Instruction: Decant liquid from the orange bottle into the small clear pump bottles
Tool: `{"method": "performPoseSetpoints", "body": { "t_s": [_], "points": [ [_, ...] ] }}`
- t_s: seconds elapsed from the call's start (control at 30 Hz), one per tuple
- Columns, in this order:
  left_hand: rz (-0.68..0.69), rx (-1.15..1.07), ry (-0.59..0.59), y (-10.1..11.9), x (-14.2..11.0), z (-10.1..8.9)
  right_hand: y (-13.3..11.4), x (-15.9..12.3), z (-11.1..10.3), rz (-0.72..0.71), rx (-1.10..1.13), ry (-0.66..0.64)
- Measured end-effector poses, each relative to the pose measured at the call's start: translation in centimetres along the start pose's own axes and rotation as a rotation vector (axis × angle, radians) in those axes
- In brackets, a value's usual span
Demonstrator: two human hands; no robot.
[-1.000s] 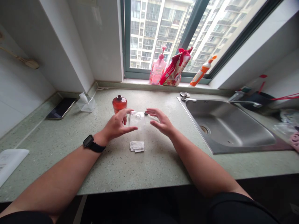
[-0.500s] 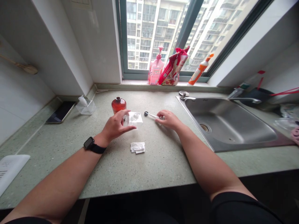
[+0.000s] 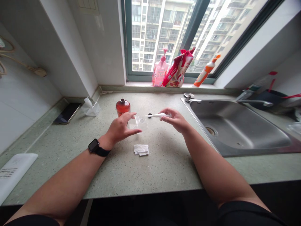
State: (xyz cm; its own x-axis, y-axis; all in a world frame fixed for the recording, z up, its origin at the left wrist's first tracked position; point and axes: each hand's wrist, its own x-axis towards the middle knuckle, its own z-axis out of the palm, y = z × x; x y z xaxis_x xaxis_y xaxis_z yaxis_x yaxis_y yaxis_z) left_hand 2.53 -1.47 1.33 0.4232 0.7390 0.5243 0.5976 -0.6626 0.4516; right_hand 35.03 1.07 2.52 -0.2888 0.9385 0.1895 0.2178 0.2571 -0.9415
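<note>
My left hand (image 3: 122, 127), wearing a black watch, has its thumb and fingers curved around a clear plastic box (image 3: 139, 121). A round form shows on or through the box. Between the fingertips of my right hand (image 3: 174, 119) is a slim white stick-like thing (image 3: 155, 115), its thin end pointing left towards the box; its exact kind is unclear. Just behind that thin end lies a small black round piece (image 3: 150, 115). A reddish-brown bottle (image 3: 123, 106) with an uncovered neck stands behind my left hand, partly hidden by it. Nearer me lies folded white tissue (image 3: 141, 149).
A steel sink (image 3: 237, 125) is set into the counter at the right. On the left are a phone (image 3: 67, 113), a small clear tub (image 3: 91, 108) and a white flat object (image 3: 17, 172). A pink pump bottle (image 3: 160, 73), red bag (image 3: 178, 69) and orange-white bottle (image 3: 204, 73) line the sill.
My right hand has lifted the white stick-like thing off the counter. The black round piece stays behind on the counter. My left hand keeps its place around the box. The camera view has shifted slightly.
</note>
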Motion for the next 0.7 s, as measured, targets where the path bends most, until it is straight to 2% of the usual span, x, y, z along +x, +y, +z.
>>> {"method": "performPoseSetpoints", "body": {
  "t_s": [0.23, 0.43, 0.57, 0.7],
  "points": [
    [0.015, 0.060, -0.009, 0.1, -0.1, 0.0, -1.2, -0.4, 0.8, -0.029, -0.043, -0.015],
    [0.039, -0.018, -0.043, 0.8, -0.2, 0.1, -1.6, -0.6, 3.5, -0.105, 0.062, -0.014],
    [-0.031, -0.148, -0.088, 1.4, -0.2, 0.5, -1.2, -0.8, 5.5, -0.183, 0.046, -0.005],
    [-0.138, -0.267, -0.132, 1.7, 0.0, 0.5, -0.7, -0.9, 6.6, -0.187, 0.085, -0.036]
  ]
}}
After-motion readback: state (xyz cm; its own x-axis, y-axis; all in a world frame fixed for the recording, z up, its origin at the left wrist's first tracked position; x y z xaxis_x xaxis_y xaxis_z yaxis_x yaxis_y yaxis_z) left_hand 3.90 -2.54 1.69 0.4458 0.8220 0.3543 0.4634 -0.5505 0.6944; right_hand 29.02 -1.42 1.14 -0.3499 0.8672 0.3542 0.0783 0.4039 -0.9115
